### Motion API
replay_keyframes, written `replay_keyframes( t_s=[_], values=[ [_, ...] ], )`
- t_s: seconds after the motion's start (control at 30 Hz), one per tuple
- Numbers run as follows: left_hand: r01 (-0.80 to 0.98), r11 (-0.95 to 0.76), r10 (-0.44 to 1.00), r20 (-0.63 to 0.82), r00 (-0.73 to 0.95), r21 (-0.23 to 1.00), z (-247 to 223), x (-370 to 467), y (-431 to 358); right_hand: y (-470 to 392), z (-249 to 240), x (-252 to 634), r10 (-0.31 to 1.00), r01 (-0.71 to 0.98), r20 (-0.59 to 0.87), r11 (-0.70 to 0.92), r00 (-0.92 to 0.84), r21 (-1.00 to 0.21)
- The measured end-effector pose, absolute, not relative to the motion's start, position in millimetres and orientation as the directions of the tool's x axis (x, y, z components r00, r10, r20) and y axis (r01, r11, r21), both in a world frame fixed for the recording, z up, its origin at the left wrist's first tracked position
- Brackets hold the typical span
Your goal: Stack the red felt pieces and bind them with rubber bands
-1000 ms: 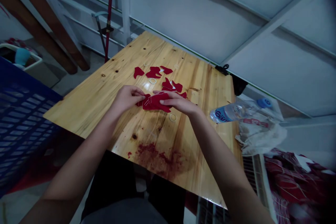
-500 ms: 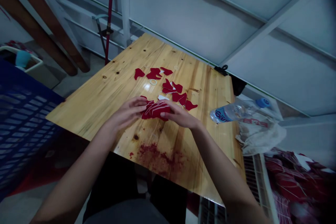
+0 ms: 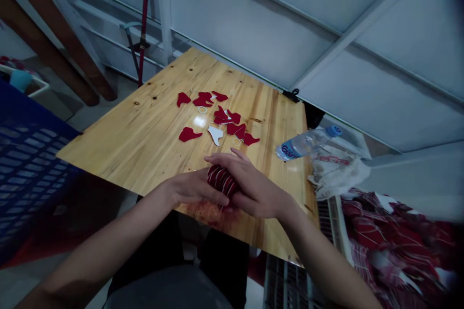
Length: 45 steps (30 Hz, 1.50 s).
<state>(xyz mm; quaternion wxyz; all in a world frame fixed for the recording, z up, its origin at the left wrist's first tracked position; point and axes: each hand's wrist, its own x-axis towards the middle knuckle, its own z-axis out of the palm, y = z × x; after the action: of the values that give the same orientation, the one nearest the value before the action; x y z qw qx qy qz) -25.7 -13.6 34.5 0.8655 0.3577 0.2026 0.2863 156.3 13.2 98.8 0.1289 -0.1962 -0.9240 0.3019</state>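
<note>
Between my two hands is a stack of dark red pieces with white edges [image 3: 222, 181], held over the near edge of the wooden table [image 3: 152, 130]. My left hand [image 3: 195, 187] wraps it from the left, thumb along its lower side. From the right, my right hand [image 3: 253, 186] curls over the top, fingers partly covering it. Beyond the hands lie several loose red cut pieces [image 3: 228, 116], a single red piece [image 3: 189, 134] and a white piece [image 3: 216, 135] of similar shape. A pale ring [image 3: 202, 110] lies among them.
A plastic water bottle [image 3: 308, 142] lies at the table's right edge beside a whitish bag [image 3: 337, 169]. Red striped material [image 3: 395, 236] fills a container at the right. A blue basket [image 3: 32, 169] stands at the left. Red dust [image 3: 217, 217] marks the near edge.
Both hands have drawn the stack nearer to me and closed more tightly around it. The white piece and a red piece beside it now show fully on the table.
</note>
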Motion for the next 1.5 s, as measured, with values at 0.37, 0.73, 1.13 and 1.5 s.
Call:
replay_keyframes(
  t_s=[0.37,0.73,1.13,1.5],
  values=[
    [-0.423,0.571,0.689,-0.129,0.713,0.704,52.8,10.4,-37.3,-30.3,58.2,189.0,0.653,0.427,0.510,0.755,-0.560,-0.497],
    [-0.349,0.534,0.747,-0.236,0.622,0.770,58.2,24.9,-51.1,-45.6,47.2,192.2,0.717,0.351,0.543,0.692,-0.438,-0.631],
    [-0.307,0.538,0.757,-0.289,0.586,0.785,50.9,20.7,-58.0,-54.0,37.4,184.9,0.790,0.348,0.479,0.603,-0.382,-0.718],
    [-0.375,0.531,0.773,-0.254,0.581,0.760,48.7,3.4,-61.1,-53.9,39.1,169.1,0.788,0.412,0.433,0.604,-0.438,-0.682]
  ],
)
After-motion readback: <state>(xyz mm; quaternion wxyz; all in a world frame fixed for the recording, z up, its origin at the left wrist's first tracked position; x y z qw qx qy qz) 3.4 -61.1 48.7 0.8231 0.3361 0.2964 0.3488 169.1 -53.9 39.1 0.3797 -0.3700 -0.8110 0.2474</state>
